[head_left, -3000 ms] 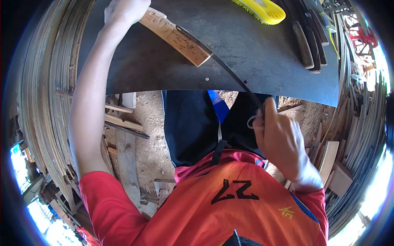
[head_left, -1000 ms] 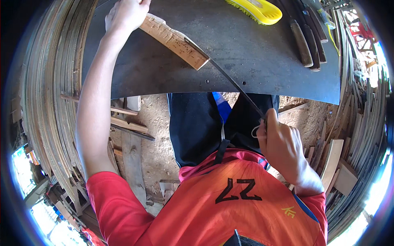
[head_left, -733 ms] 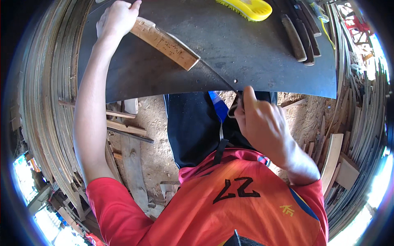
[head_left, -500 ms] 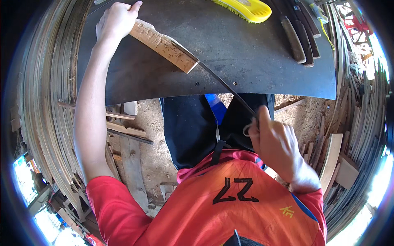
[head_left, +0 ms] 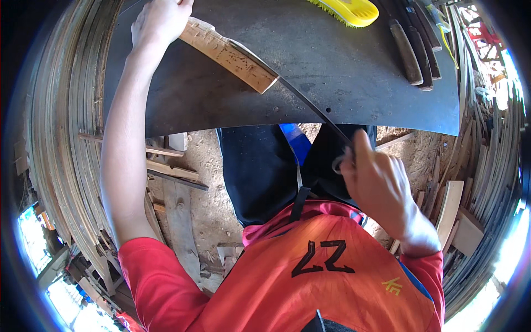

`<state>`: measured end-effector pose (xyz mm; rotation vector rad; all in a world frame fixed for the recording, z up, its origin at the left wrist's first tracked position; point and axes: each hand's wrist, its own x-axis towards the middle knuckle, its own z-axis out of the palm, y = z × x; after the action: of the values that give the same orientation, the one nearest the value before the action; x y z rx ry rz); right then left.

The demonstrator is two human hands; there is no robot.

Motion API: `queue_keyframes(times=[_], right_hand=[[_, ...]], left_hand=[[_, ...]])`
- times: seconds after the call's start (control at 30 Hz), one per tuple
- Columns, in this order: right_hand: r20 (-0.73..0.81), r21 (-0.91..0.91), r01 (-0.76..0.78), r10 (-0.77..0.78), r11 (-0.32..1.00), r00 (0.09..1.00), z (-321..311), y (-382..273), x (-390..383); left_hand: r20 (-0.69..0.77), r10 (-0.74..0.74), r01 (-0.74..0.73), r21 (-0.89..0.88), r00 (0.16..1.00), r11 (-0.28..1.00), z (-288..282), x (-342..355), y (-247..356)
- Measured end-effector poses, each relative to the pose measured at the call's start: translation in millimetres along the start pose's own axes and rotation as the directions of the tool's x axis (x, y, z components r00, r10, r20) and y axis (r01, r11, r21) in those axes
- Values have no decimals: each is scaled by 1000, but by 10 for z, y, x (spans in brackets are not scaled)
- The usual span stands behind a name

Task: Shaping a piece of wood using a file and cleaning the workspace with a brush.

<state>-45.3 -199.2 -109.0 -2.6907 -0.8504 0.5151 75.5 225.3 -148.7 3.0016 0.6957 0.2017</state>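
Wooden strip (head_left: 228, 54) lies slanted across the dark work board (head_left: 343, 83), its far end pinned under the left hand (head_left: 159, 21), fingers closed over it. From its near end a thin dark blade (head_left: 312, 106) runs down off the board's edge to the right hand (head_left: 379, 182), which grips that end in a fist above the lap.

Dark flat workbench (head_left: 343, 77) bears a wooden strip (head_left: 229, 54), yellow brush (head_left: 348, 10) and dark-handled tools (head_left: 412, 50).
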Motion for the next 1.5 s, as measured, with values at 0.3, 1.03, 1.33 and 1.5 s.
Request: queue_keyframes(times=[0.3, 1.03, 1.33, 1.5], right_hand=[[-67, -28, 75, -77, 997, 995, 69, -37, -35], [-132, -41, 127, -132, 991, 983, 89, -189, 282], [-15, 14, -7, 7, 1000, 1000, -5, -21, -82], [-62, -49, 24, -27, 999, 998, -71, -129, 236]], left_hand=[[-9, -45, 44, -25, 999, 999, -159, -170, 213], [-43, -78, 75, -58, 996, 995, -238, -251, 351], [-30, -91, 89, -58, 995, 994, -278, -282, 333], [-49, -63, 60, -69, 997, 996, -229, -235, 381]])
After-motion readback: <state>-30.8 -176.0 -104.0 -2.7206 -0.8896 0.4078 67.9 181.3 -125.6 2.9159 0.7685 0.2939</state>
